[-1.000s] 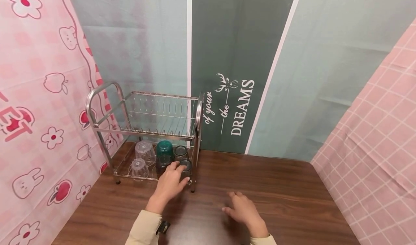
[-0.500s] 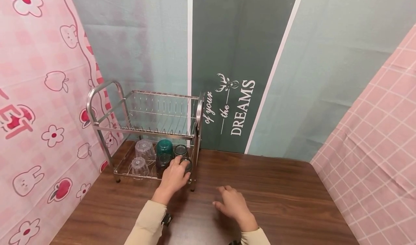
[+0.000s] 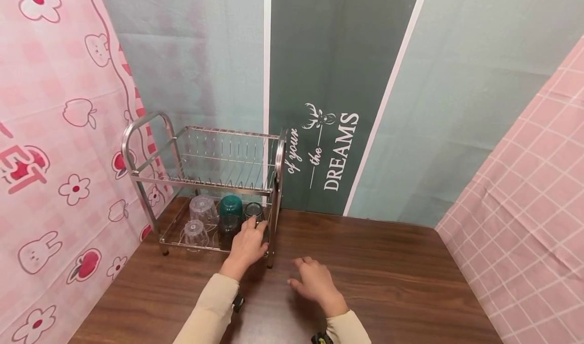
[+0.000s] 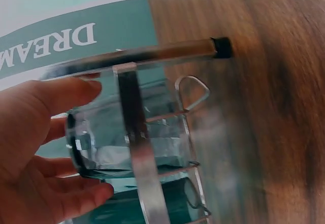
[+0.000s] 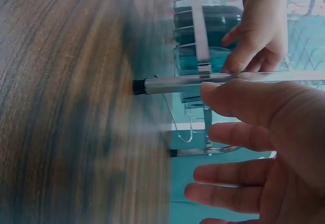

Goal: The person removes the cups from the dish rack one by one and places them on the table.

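Note:
My left hand (image 3: 248, 242) reaches over the front right of the lower rack shelf, its fingers hiding most of a smoky glass there. In the left wrist view, that upside-down glass (image 4: 104, 137) stands between the thumb on one side and the loosely bent fingers on the other, with a small gap beside the thumb. Behind it is another dark glass (image 3: 254, 211); to the left are a teal cup (image 3: 231, 205) and a dark tumbler (image 3: 229, 225). My right hand (image 3: 315, 281) hovers over the table right of the rack, holding nothing, fingers apart in the right wrist view.
A two-tier metal dish rack (image 3: 205, 184) stands on the brown wooden table (image 3: 388, 278), its right front leg (image 3: 271, 253) close to my left hand. Two clear ribbed cups (image 3: 195, 232) sit upside down at the shelf's left. Hanging cloths (image 3: 337, 55) enclose the back and sides.
My left hand has moved a little forward and right, covering the front right glass more. My right hand has shifted left and slightly forward towards the rack. The cups and rack stay put.

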Motion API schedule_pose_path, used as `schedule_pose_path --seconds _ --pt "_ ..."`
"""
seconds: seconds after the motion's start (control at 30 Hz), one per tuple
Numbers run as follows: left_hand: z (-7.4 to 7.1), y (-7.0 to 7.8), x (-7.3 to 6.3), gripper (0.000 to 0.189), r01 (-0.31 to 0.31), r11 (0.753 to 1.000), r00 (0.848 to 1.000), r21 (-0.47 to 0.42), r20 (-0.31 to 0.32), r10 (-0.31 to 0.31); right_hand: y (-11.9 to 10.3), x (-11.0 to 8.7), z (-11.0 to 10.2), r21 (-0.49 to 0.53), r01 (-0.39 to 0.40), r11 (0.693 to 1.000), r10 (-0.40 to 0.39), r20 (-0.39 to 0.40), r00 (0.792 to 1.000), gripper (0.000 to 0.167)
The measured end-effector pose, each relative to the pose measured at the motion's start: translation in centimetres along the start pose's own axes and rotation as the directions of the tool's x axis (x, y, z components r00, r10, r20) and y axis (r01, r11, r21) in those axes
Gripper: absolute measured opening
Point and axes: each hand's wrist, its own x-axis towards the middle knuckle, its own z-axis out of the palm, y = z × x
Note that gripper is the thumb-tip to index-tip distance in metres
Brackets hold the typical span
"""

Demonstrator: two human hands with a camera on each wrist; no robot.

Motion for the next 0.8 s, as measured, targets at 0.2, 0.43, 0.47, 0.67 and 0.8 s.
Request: schedule_pose_path --seconds 0.2,0.43,0.47,0.67,0.8 --pt "0.6 -0.5 0.0 0.052 0.015 1.0 1.0 -0.013 -0.016 -0.015 0.0 0.5 0.6 0.002 0.007 1.0 -0.007 -0.009 1.0 0.041" --pt "0.0 -0.5 -0.1 0.048 -0.016 0.999 0.998 -0.038 -0.054 0.014 -0.1 0.6 0.0 0.028 -0.012 1.0 0.012 0.023 1.0 0.042" --pt "-0.2 -0.4 -0.1 0.048 -0.017 0.999 0.998 -0.042 -0.061 0.014 -0.1 0.7 -0.3 0.036 -0.018 0.999 0.017 0.026 1.0 0.042" --pt "-1.8 0.0 -0.1 0.048 -0.004 0.997 0.993 -0.071 -0.121 -0.004 -0.2 0.9 -1.8 0.055 -0.021 0.998 0.021 0.003 1.0 0.042" --pt "-2.1 -0.3 -0.6 0.047 -0.021 0.996 0.987 -0.083 -0.163 0.007 -0.5 0.5 -2.2 0.075 -0.019 0.997 0.02 -0.004 1.0 0.042"
